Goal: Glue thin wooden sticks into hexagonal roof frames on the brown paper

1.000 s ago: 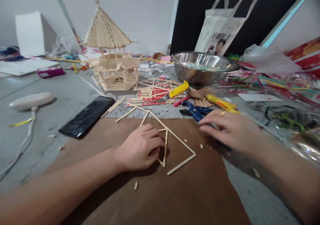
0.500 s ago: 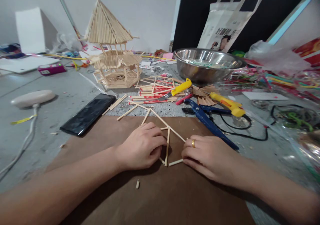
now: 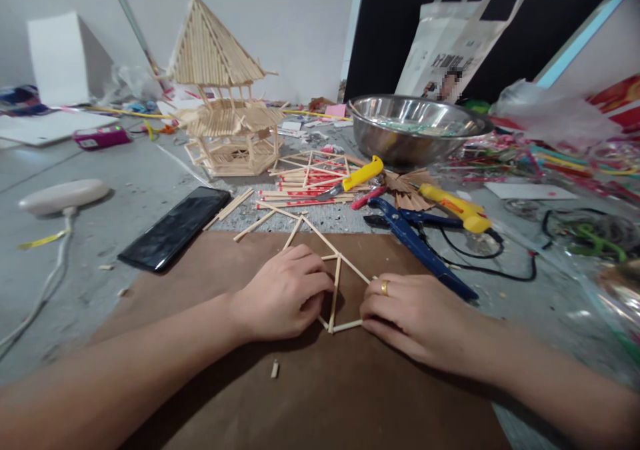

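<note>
A flat frame of thin wooden sticks [image 3: 336,290] lies on the brown sheet [image 3: 320,397]. My left hand [image 3: 285,293] is closed over its left side, fingers curled down on the sticks. On the other side, my right hand [image 3: 415,310], with a gold ring, pinches a short wooden stick [image 3: 348,326] low against the sheet. The stick's free end meets the frame's near corner, though I cannot tell if it is joined there. My right fingertips also reach the frame's right slanted stick. Both hands' fingertips are partly hidden.
Beyond the frame lie red-marked sticks [image 3: 293,197], a yellow-handled knife [image 3: 363,173], blue cutters [image 3: 425,250] and a yellow glue gun [image 3: 457,210] with a black cord. A phone [image 3: 175,230] lies left. Behind stand a stick pavilion [image 3: 220,57] and a metal bowl [image 3: 415,140].
My right hand has shifted slightly left, bringing the short stick's end from just apart to contact with the frame's near corner. My left hand has stayed in place.
</note>
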`<state>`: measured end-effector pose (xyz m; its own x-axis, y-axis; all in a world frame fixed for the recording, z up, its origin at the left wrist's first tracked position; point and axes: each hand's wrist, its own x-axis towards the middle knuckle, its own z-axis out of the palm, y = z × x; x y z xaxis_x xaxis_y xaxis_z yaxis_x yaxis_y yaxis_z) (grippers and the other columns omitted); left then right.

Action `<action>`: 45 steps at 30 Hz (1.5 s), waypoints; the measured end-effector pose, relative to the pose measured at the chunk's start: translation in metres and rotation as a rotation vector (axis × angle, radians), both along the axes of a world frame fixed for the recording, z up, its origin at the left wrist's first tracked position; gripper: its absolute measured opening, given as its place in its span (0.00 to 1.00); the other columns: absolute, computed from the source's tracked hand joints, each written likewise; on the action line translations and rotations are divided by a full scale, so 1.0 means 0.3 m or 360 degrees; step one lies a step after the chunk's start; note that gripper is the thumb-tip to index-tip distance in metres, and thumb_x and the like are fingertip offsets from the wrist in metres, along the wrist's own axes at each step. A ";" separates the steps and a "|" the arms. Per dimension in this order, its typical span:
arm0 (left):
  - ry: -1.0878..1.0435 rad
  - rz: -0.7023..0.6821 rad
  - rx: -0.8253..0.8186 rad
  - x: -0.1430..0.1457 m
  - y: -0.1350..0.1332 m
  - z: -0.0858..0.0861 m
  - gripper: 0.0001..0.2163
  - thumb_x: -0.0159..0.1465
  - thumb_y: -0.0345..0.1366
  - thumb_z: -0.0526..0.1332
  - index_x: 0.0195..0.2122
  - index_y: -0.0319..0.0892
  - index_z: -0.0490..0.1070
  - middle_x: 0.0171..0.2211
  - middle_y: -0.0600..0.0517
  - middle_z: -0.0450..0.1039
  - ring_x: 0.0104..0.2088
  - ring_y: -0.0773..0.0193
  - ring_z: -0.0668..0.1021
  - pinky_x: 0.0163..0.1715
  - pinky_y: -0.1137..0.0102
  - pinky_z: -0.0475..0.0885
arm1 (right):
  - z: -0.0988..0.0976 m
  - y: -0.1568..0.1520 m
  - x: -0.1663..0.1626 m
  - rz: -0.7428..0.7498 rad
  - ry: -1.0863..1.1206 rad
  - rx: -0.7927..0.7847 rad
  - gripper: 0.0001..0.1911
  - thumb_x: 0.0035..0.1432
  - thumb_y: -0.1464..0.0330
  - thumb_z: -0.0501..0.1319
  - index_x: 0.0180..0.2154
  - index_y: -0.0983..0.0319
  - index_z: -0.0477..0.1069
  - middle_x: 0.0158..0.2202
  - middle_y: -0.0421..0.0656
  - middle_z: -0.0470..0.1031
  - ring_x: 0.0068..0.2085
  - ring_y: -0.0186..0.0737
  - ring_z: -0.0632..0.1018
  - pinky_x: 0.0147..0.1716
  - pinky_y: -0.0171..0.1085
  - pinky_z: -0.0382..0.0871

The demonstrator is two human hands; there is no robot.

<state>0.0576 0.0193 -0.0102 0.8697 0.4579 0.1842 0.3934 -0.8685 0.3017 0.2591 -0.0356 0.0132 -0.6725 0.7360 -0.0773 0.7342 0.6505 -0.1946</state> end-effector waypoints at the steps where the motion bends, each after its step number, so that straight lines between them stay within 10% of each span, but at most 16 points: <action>1: -0.0005 0.0000 0.0002 0.000 0.000 -0.001 0.09 0.55 0.28 0.51 0.33 0.41 0.68 0.30 0.51 0.66 0.33 0.65 0.65 0.35 0.68 0.61 | 0.000 0.000 0.000 -0.0005 0.0009 0.0000 0.09 0.53 0.70 0.50 0.28 0.61 0.68 0.27 0.40 0.69 0.30 0.33 0.68 0.29 0.32 0.58; 28: 0.0137 0.0055 0.0125 0.104 -0.103 0.113 0.09 0.55 0.39 0.52 0.26 0.40 0.67 0.28 0.50 0.66 0.33 0.61 0.65 0.32 0.64 0.58 | 0.064 0.073 0.160 -0.0431 0.0107 -0.0177 0.09 0.52 0.65 0.51 0.32 0.59 0.68 0.31 0.39 0.73 0.31 0.35 0.71 0.29 0.33 0.60; 45: 0.0118 0.0089 0.0085 0.177 -0.106 0.050 0.09 0.56 0.39 0.51 0.29 0.40 0.66 0.29 0.49 0.66 0.35 0.59 0.65 0.36 0.59 0.58 | 0.080 0.090 0.199 -0.0775 0.0042 -0.0033 0.11 0.51 0.61 0.51 0.28 0.58 0.69 0.27 0.38 0.72 0.27 0.33 0.70 0.25 0.32 0.59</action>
<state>0.1107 -0.0124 0.0048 0.8552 0.4974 0.1457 0.4612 -0.8585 0.2241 0.3189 -0.0086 0.0373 -0.2525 0.9640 -0.0828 0.9468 0.2285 -0.2266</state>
